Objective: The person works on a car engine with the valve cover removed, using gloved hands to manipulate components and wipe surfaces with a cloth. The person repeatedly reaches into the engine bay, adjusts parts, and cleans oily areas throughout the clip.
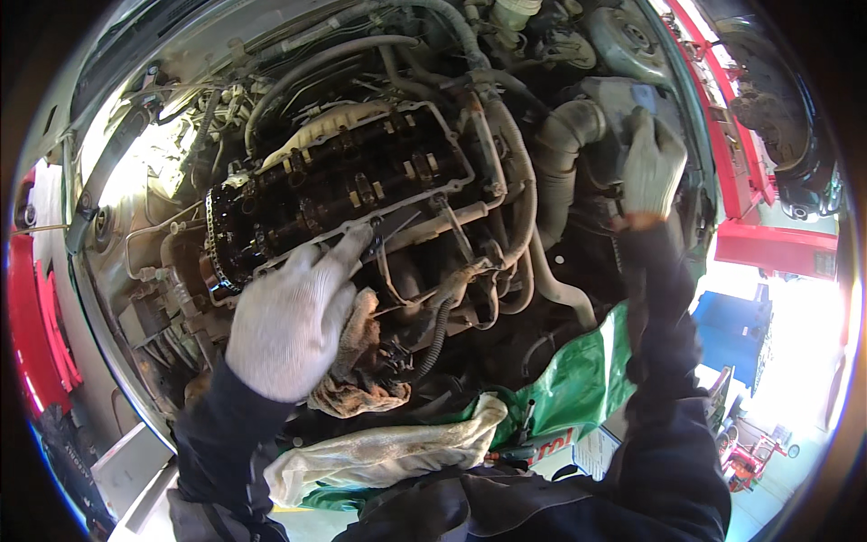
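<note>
My gloved left hand (293, 321) reaches to the lower rim of an opened engine top (257, 226), its index finger stretched to the metal edge beside a dark part (384, 233). My gloved right hand (652, 167) is at a grey housing (605, 95) at upper right, fingertips bunched by a light blue piece (641, 95); what they hold is unclear. A ribbed intake hose (555, 154) runs left of it. A dirty brown rag (361, 384) lies just below my left hand.
A pale cloth (379, 452) and a green cover (578, 379) lie along the car's front edge. Rubber hoses (524, 208) cross the bay. Red car bodywork (41, 316) stands at far left, red equipment (777, 244) and a blue box (731, 334) at right.
</note>
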